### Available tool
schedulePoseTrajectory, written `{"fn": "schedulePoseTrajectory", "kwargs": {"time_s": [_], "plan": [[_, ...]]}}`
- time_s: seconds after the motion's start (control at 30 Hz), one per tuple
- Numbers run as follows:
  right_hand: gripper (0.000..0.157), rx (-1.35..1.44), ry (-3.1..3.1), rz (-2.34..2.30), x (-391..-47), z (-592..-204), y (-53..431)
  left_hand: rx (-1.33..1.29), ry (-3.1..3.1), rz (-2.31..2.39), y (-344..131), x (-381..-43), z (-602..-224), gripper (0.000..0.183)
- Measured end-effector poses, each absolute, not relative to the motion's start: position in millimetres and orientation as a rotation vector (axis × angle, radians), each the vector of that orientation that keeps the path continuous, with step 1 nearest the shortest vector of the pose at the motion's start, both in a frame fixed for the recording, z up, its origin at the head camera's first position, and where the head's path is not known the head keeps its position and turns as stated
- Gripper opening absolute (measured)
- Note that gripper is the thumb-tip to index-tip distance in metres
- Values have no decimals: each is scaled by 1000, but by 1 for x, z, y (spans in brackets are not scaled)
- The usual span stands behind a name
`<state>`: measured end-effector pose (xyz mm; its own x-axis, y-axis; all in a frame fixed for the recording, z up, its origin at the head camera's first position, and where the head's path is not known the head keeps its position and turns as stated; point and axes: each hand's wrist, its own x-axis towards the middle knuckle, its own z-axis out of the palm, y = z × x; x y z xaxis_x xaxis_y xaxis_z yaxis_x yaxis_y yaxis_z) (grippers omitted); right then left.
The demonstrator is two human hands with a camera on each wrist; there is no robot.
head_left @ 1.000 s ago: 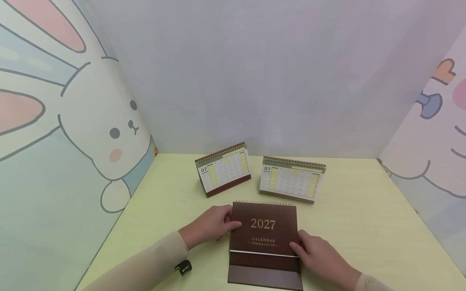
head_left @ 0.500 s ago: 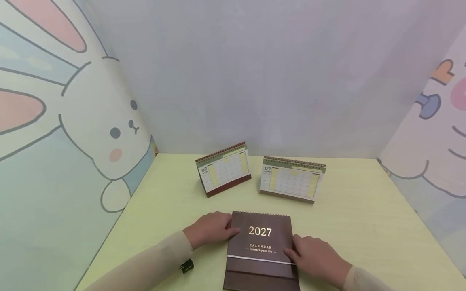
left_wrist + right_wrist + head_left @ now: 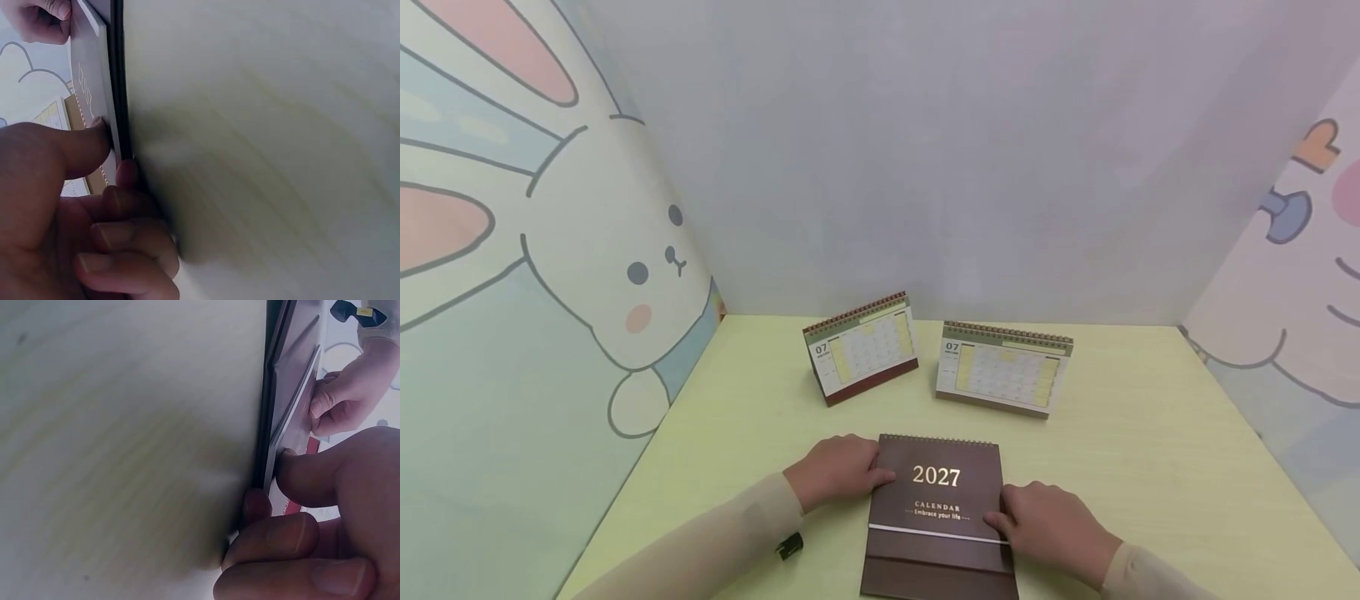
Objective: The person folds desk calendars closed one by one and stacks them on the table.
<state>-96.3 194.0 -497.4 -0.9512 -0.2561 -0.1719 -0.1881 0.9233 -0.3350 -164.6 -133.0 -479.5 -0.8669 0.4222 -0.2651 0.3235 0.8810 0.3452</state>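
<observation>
A pale yellow-green table (image 3: 1150, 467) stood in a corner between a plain grey back wall (image 3: 925, 150) and side panels painted with a cartoon rabbit (image 3: 617, 267).

Near the front edge lay a brown calendar (image 3: 936, 508), flat on the table, its cover reading "2027 CALENDAR" and its spiral along the far edge. The left hand (image 3: 838, 471) gripped its left edge: in the left wrist view the thumb (image 3: 81, 147) pressed on the cover while the curled fingers (image 3: 134, 234) lay against the edge, pinching it. The right hand (image 3: 1052, 525) held the right edge the same way; in the right wrist view its thumb (image 3: 312, 472) lay on top and the fingers (image 3: 287, 534) were bunched together at the edge by the table. Both arms wore beige sleeves (image 3: 722, 542), and a small black clip (image 3: 790, 546) showed at the left cuff.

Further back, well apart from the hands, two open calendars stood upright side by side, each showing month 07: the left one (image 3: 861, 346) on a dark red base, angled, and the right one (image 3: 1003, 367) with a tan base.
</observation>
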Motion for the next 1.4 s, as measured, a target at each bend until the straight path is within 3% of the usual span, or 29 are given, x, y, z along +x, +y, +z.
{"fn": "schedulePoseTrajectory", "kwargs": {"time_s": [1.07, 1.4], "plan": [[44, -388, 2881, -479, -97, -501, 197, 541, 2725, 396, -133, -163, -479, 39], [47, -301, 2836, -641, -96, -502, 207, 437, 2672, 673, -138, -160, -485, 46]]}}
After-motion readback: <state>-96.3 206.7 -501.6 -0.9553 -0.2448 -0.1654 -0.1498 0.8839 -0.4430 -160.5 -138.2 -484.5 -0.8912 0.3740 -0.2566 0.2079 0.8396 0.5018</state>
